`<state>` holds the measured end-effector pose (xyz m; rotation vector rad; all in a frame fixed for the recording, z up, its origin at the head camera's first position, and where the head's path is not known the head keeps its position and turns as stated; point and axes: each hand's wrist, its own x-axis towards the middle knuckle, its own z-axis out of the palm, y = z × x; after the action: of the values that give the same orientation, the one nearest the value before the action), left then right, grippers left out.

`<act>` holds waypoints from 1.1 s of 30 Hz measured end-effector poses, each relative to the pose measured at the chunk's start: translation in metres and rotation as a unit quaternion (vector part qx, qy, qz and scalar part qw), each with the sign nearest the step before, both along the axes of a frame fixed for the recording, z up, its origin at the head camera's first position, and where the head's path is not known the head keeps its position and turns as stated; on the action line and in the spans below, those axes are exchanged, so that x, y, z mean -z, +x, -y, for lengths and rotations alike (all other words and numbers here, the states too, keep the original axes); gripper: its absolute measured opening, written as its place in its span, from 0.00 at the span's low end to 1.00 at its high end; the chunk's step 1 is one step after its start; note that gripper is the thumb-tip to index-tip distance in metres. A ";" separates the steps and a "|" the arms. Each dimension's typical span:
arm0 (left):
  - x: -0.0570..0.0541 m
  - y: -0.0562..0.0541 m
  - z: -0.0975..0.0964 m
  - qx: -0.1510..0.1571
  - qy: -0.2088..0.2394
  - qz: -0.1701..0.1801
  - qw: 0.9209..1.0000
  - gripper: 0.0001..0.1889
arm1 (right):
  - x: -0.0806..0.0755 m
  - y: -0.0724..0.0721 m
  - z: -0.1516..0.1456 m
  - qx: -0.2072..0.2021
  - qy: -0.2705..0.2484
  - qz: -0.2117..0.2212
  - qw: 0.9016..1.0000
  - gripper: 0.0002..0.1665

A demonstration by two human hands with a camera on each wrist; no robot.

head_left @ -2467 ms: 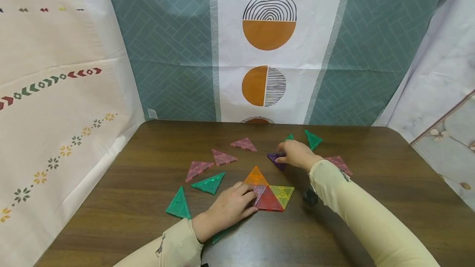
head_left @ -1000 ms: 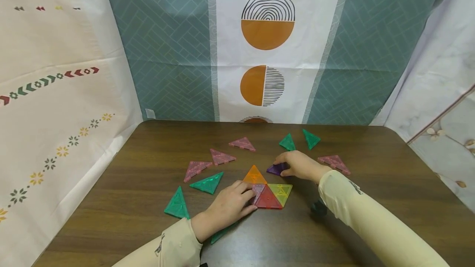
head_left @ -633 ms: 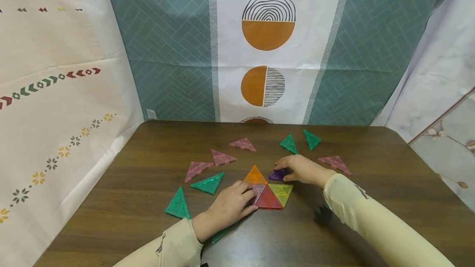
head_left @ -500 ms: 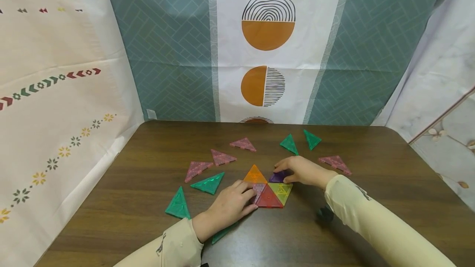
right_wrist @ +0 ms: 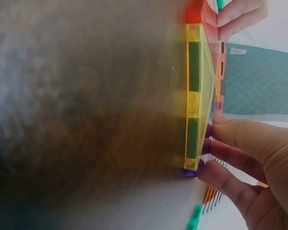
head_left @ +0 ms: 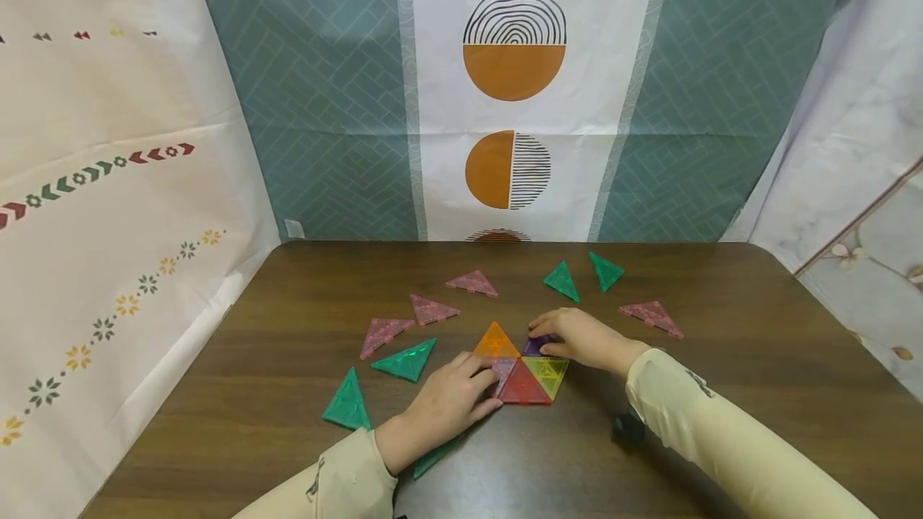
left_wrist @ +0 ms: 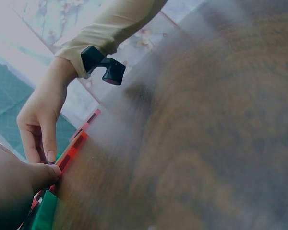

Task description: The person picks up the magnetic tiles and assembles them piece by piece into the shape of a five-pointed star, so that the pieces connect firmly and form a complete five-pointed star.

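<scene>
Purple tile may sit crooked against its neighbours

On the bench (head_left: 267, 415), the purple tile (head_left: 534, 344) lies at the side of the group towards the far right corner, between the orange tile (head_left: 495, 343) and the yellow tile (head_left: 546, 373). The right grip (head_left: 587, 340) pinches it between thumb and fingers. The left grip (head_left: 449, 395) is not clenched; its relaxed fingers rest on the pale purple tile (head_left: 504, 369), next to the red tile (head_left: 524, 385).

Whether the purple edge is flush I cannot tell, because fingers cover it. If it is pressed at an angle, I think it could ride over the yellow rim, or push the yellow tile towards the bench's near edge. A weak left hold might let the whole group turn. Also, the green tile (head_left: 436, 459) beside the left wrist could be dragged if that arm moves carelessly.
</scene>
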<state>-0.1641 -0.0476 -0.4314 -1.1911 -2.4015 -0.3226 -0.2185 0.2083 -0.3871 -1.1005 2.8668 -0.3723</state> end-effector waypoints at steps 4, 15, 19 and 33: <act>0.000 0.000 0.000 0.002 0.003 0.000 1.000 0.14 | 0.001 0.000 0.001 0.008 0.006 -0.007 1.000 0.16; -0.004 -0.005 -0.002 -0.009 -0.019 0.017 1.000 0.15 | -0.003 -0.006 0.002 0.028 0.018 0.010 0.999 0.18; -0.011 -0.006 -0.002 -0.004 -0.033 0.043 0.999 0.15 | -0.006 -0.008 -0.002 0.034 0.017 0.001 0.999 0.19; -0.060 -0.035 -0.016 -0.029 0.011 0.091 0.995 0.21 | -0.040 -0.006 -0.032 0.121 -0.029 0.000 0.992 0.24</act>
<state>-0.1989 -0.0319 -0.3717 -1.1231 -2.5748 -0.4570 -0.2247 0.2403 -0.3466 -0.7583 3.0143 -0.4703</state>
